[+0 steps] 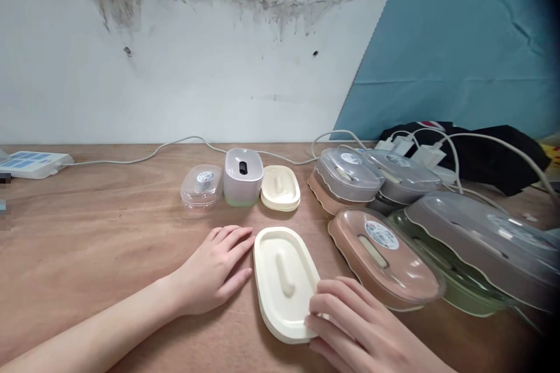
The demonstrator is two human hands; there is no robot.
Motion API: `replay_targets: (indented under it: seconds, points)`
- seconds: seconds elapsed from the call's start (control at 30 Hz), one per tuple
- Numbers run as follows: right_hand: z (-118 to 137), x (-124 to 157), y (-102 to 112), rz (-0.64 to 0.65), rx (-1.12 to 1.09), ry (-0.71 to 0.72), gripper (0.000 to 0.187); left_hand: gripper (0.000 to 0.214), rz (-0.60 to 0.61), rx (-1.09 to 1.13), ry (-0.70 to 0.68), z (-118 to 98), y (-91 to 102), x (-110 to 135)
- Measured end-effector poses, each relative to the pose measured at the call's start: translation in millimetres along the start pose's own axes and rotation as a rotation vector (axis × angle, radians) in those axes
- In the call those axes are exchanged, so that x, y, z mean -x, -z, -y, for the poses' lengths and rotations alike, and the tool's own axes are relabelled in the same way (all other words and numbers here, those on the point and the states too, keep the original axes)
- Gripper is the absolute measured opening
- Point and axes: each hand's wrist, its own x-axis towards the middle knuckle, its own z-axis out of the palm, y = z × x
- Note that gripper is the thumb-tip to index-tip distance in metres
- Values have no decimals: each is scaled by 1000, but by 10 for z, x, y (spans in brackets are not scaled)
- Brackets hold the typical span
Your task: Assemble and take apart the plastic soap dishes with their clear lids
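Note:
A cream oval lid (284,280) with a raised bar in its middle lies on the wooden table in front of me. My right hand (350,320) has its curled fingers on the lid's lower right edge; the thumb is largely hidden. On the other side, my left hand (223,271) rests on the table with fingers stretched out, their tips at or very near the lid's left edge. Just beyond the hands stand a smaller cream lid (280,187), a pale lilac container (243,180) with a black slot on top, and a clear box (202,186) with a round sticker.
Several clear-lidded containers crowd the right, including a peach one (389,262) and a green one (464,285). White chargers (429,154) with cables and a black cloth (494,151) lie behind them. A white power strip (35,164) sits far left, its cable (149,157) running along the wall.

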Motion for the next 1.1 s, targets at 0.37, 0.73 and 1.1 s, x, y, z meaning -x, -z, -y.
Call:
replay_targets:
  seconds: [0.37,0.73,1.1]
  points:
    - [-533,-401,329,-45,319,8,22,41,-19,-29,-10,14,-25,19]
    - [-1358,-970,-81,205,398,-31,13,42,6,-29,-4,15,-13,-4]
    - [-808,-275,252,88,547,-325,44,42,-5,-26,-13,14,-23,21]
